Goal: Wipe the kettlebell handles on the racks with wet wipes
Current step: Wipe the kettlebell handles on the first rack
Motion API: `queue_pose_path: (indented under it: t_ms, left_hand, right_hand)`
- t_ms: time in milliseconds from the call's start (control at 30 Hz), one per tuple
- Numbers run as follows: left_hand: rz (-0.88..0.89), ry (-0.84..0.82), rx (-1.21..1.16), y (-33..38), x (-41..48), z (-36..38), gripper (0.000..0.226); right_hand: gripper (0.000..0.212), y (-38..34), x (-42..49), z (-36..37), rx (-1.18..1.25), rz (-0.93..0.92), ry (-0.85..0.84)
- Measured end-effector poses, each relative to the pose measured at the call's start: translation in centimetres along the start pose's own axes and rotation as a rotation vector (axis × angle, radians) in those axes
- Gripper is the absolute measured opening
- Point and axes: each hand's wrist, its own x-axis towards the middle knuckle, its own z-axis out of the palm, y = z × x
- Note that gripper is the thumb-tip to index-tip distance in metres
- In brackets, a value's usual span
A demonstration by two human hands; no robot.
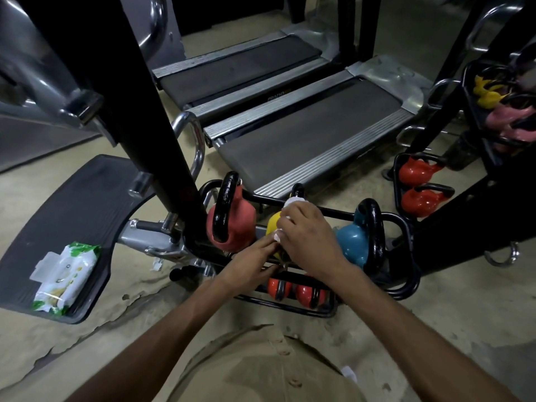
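My right hand (307,233) covers the yellow kettlebell (272,224) at the middle of the low rack (406,227). Its fingers are curled round a white wet wipe (293,203), holding it against the black handle (298,189). Only the top of that handle shows beyond my knuckles. A second corner of the wipe shows below my thumb.

My left hand (252,262) reaches in from the left, lower down. Its fingers are straight and pressed together, with the tips just beneath my right thumb at the foot of the yellow kettlebell. Whether they touch the wipe I cannot tell.

On the same upper tier, a pink kettlebell (232,221) stands to the left and a blue kettlebell (352,242) to the right, each with a black handle upright. On the lower tier, under my wrists, sit small orange-red kettlebells (278,288).

The pack of wipes (65,278) lies with its flap open on a black ribbed footplate (72,227), well apart to the left. Two treadmills (304,134) lie side by side beyond the rack. A second rack (396,181) at the right carries two red kettlebells (420,172). My tan shirt (261,367) fills the bottom edge, above a worn, pale floor (435,314).
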Motion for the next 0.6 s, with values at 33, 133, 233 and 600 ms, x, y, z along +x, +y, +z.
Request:
queue_pose_path:
  t_ms: [33,133,233,600]
  left_hand:
    - [0.01,0.007,0.011,0.1,0.0,0.0,0.053]
    - [0.03,0.05,-0.012,0.2,-0.3,0.1,0.042]
    - [0.049,0.058,-0.062,0.1,-0.3,0.0,0.041]
    - [0.004,0.029,0.146,0.5,-0.2,0.2,0.073]
  right_hand:
    - [0.019,0.2,0.4,-0.1,-0.058,-0.058,-0.082]
    - [0.017,-0.3,0.4,-0.3,-0.102,-0.196,-0.187]
    - [0.01,-0.6,-1.4,-0.5,-0.083,-0.26,-0.092]
    - [0.03,-3.8,-4.8,0.9,1.197,1.038,0.201]
